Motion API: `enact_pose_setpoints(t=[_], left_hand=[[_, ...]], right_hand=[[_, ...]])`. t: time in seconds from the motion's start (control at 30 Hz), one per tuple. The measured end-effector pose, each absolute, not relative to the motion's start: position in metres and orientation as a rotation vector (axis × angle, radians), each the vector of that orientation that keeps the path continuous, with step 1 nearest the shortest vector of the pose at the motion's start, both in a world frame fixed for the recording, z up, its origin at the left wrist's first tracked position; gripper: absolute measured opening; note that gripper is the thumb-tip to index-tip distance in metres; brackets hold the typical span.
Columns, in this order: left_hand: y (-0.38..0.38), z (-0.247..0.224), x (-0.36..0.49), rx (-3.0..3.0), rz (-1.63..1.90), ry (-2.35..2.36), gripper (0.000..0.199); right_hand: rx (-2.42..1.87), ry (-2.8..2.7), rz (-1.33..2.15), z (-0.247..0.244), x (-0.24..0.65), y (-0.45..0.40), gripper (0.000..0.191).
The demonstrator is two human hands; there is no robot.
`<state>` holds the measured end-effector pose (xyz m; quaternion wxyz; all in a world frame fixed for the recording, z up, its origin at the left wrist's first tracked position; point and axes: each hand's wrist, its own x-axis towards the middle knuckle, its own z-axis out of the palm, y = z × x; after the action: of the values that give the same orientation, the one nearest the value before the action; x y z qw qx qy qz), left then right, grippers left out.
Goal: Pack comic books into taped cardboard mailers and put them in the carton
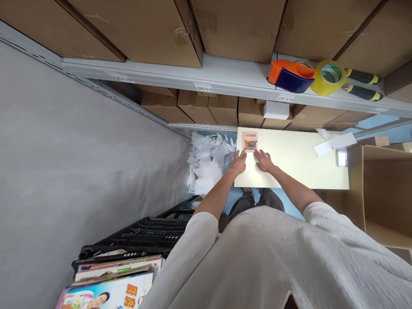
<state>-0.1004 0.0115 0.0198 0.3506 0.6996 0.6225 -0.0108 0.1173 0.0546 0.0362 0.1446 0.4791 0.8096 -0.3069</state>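
Note:
A small pink book (250, 142) with a colourful picture on its cover lies flat near the left end of a pale cream tabletop (296, 167). At its lower left corner is my left hand (238, 164), fingers stretched out and the thumb side toward the book. My right hand (264, 162) rests by the lower right corner, its fingers spread over the tabletop. Fingertips of both hands are at or very close to the book's near edge; whether they press on it I cannot tell. Neither hand grips anything.
Torn white paper (206, 159) heaps left of the table. White strips (334, 143) lie at its right, beside an open cardboard box (357, 189). Overhead, a shelf (231, 73) holds a tape dispenser (291, 76), yellow tape (328, 77) and dark-handled tools (363, 84). A black crate (141, 236) stands lower left with books (112, 287).

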Motion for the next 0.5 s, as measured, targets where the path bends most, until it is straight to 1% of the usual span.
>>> enact_pose_setpoints(t=[0.1,0.27,0.5], left_hand=[[0.022,0.017,-0.102,1.785,-0.033,1.617,0.086],[0.032,0.018,-0.101,1.744,-0.045,1.64,0.083],[0.02,0.027,-0.102,1.87,0.036,1.634,0.083]], right_hand=[[1.402,2.314,-0.89,0.034,0.114,0.06,0.085],[1.424,2.27,-0.894,0.034,0.109,0.067,0.086],[1.373,2.356,-0.879,0.044,0.114,0.067,0.083]])
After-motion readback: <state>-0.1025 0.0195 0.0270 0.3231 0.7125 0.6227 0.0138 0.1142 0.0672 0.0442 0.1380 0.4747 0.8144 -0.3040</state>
